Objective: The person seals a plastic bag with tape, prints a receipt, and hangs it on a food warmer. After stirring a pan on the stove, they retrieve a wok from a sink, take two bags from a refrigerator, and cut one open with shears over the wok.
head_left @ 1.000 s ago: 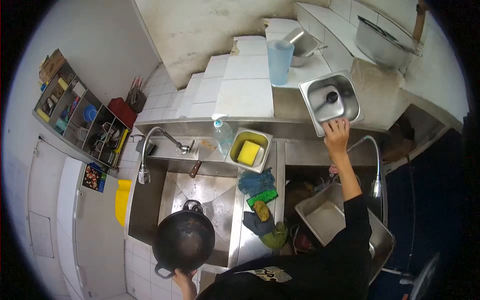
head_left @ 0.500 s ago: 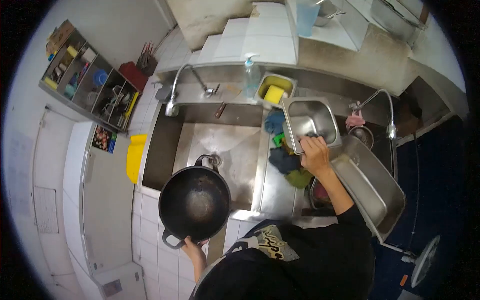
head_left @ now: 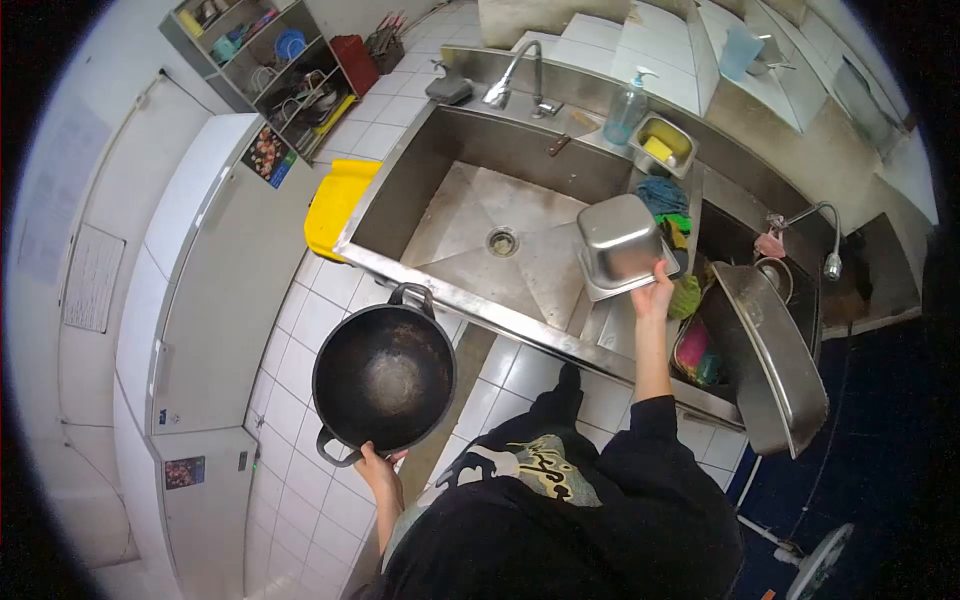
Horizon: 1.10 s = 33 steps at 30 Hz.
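Left fingers: your left hand [head_left: 372, 462] is wrapped tight on the near handle of the black wok [head_left: 384, 377], held out over the floor, clear of the sink [head_left: 470, 215].
Right fingers: your right hand [head_left: 655, 289] pinches the rim of the steel pan [head_left: 620, 243], upturned above the sink's right edge.
Risk: a one-handle hold could let the wok tip; the rim pinch may slip if wet.

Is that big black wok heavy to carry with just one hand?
Probably. The black wok looks wide and thick-walled, and the left hand grips only one small loop handle at its rim, so it may want to tip downward. It looks rigid, not bendy. Its dark inside looks shiny, maybe wet or oily, so the grip could be slippery.
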Each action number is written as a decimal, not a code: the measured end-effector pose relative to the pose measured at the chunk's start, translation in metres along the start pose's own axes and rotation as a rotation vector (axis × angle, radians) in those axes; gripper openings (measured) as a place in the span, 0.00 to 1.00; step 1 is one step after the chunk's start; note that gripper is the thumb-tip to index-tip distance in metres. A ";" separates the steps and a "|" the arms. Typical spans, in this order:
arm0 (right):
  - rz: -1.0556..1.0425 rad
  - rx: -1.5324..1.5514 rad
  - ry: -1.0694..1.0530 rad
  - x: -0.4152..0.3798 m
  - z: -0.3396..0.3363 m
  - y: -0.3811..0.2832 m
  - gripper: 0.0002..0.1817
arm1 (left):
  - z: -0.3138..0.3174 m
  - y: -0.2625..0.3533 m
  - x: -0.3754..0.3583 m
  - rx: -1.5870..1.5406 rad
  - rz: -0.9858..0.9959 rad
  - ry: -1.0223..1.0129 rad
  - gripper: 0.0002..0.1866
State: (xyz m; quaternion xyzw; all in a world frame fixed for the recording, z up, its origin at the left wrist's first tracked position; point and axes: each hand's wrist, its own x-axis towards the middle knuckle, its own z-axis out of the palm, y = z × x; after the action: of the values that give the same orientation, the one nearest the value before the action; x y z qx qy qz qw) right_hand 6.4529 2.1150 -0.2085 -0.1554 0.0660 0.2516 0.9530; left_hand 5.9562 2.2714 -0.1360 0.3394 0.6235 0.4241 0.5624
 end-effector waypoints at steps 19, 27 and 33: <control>-0.074 -0.181 0.366 -0.078 -0.104 -0.041 0.10 | -0.001 -0.005 0.038 0.068 -0.117 0.047 0.17; -0.241 -0.106 0.516 -0.112 -0.099 -0.062 0.20 | 0.054 0.023 0.060 0.135 -0.068 -0.054 0.17; -0.488 -0.261 0.610 -0.121 -0.071 -0.064 0.21 | 0.042 0.025 0.094 0.018 -0.076 -0.068 0.15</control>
State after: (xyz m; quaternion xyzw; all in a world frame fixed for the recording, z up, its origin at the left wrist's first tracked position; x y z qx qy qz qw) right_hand 6.3769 1.9838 -0.2339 -0.3534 0.2743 -0.0331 0.8937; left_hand 5.9839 2.3726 -0.1525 0.3348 0.6202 0.3851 0.5957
